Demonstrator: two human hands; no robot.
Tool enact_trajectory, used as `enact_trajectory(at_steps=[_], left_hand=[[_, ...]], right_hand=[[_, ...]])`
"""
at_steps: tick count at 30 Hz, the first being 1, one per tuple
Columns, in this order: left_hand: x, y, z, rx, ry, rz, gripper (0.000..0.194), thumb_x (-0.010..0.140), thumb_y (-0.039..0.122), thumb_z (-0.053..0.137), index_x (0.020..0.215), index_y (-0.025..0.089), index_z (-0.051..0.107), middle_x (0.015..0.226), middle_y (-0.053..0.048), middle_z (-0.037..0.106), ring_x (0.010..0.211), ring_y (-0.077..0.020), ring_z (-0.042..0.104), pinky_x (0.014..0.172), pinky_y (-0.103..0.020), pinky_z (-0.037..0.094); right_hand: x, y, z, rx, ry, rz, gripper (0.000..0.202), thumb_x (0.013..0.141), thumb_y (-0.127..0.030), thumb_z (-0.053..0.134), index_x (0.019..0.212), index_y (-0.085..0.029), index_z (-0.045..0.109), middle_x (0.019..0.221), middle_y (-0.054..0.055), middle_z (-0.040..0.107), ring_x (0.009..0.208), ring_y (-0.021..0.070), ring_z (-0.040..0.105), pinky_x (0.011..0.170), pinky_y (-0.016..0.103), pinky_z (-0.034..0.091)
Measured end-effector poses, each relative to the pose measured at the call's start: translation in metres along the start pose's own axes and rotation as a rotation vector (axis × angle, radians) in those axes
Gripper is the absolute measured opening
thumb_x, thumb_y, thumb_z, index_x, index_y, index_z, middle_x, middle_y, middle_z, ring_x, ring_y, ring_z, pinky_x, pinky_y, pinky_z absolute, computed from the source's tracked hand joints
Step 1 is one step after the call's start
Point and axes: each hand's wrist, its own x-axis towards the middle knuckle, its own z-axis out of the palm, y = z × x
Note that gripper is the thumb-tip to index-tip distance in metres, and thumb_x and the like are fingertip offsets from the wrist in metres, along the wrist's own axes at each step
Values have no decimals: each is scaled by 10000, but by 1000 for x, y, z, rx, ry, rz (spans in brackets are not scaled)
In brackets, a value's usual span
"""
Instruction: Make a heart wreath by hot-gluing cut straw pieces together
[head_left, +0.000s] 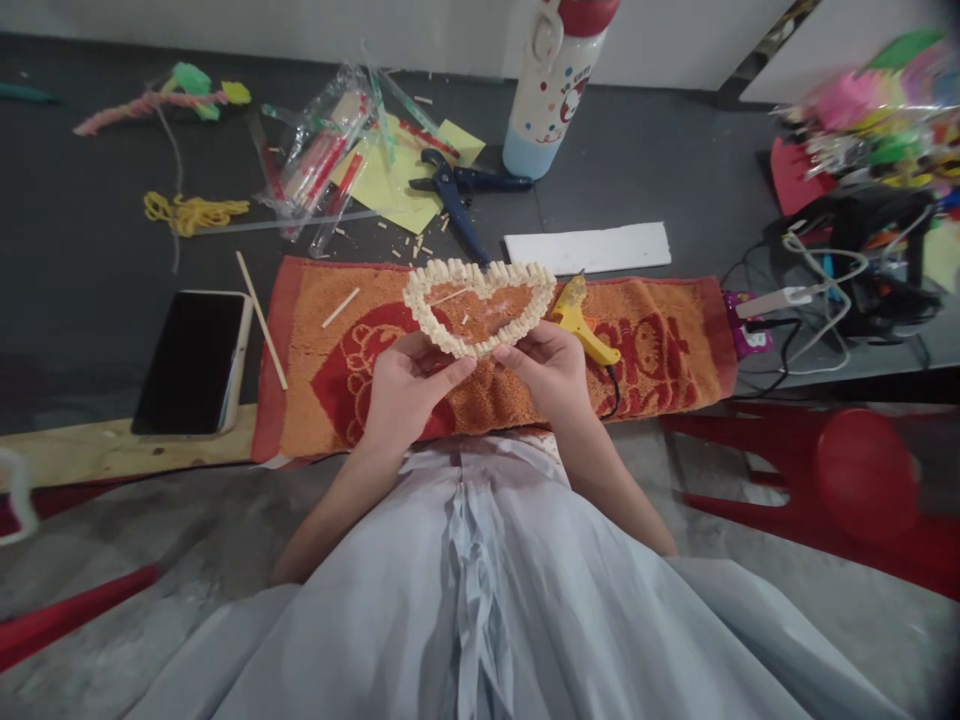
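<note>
Between my two hands is a heart-shaped frame point(437, 335) built of many short pale wooden stick pieces. My left hand point(409, 385) pinches its lower left side, thumb near the bottom tip. On the lower right side, my right hand point(551, 370) grips it the same way. The frame is held above an orange and red towel point(480, 395), which shows through its open middle. Just right of my right hand lies a yellow glue gun point(586, 328) on the towel. Loose wooden sticks point(340, 308) lie to the left. The fingers under the frame are mostly hidden.
Blue pliers point(457, 205) and a white strip point(589, 247) lie behind the towel. A bottle point(551, 100) stands at the back. Packaged sticks point(326, 150) are at back left, a phone point(193, 362) at left. Cables point(825, 290) and colourful craft supplies point(877, 120) crowd the right.
</note>
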Motion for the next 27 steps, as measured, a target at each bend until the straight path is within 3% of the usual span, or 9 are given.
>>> enact_trajectory(at_steps=[5,13,27], left_hand=[[-2,0,-1,-18,47,17,338,583,286,879,863,175,726,896,-35,760,814,-173,716,792,-281,586],[-4,0,-1,-82,126,-24,322,570,306,888,788,161,701,777,-8,725,701,-116,679,691,-229,578],[-5,0,-2,-62,162,-31,343,553,303,894,776,146,685,751,-3,702,702,-126,671,717,-265,587]], right_hand=[[-2,-8,4,-14,-3,-11,353,573,-456,868,739,-206,681,658,-26,642,612,126,597,631,288,547],[-5,-11,11,-48,24,7,367,628,-511,821,720,-195,658,648,-21,639,572,109,577,554,260,528],[-6,-14,16,-68,14,12,361,650,-518,804,704,-198,647,638,-19,635,570,107,588,547,262,555]])
